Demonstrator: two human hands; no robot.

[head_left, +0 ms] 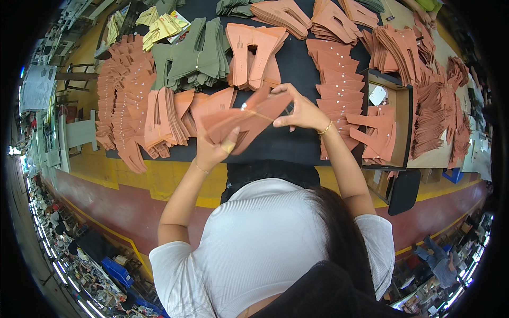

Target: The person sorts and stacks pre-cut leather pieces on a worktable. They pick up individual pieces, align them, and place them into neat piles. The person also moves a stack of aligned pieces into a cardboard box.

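My left hand (216, 150) is closed around the lower left end of a bundle of orange-brown cut-out pieces (233, 123), its thumb on top. Something pale yellow covers part of that thumb. The bundle is tilted over the near part of the table and slightly blurred. Across it runs a thin yellowish band (260, 114), reaching toward my right hand (306, 112). The right thumb and fingers are bent at the bundle's right end, apparently pinching the band. A similar orange-brown stack (241, 53) with a slot lies just beyond the bundle.
Dark green cut pieces (196, 55) lie behind on the black table (294, 69). Overlapping orange-brown rows line the left (124, 90) and right (339, 79). An open box (405, 127) holding more pieces stands at right. Yellow gloves or cloths (161, 29) lie far left.
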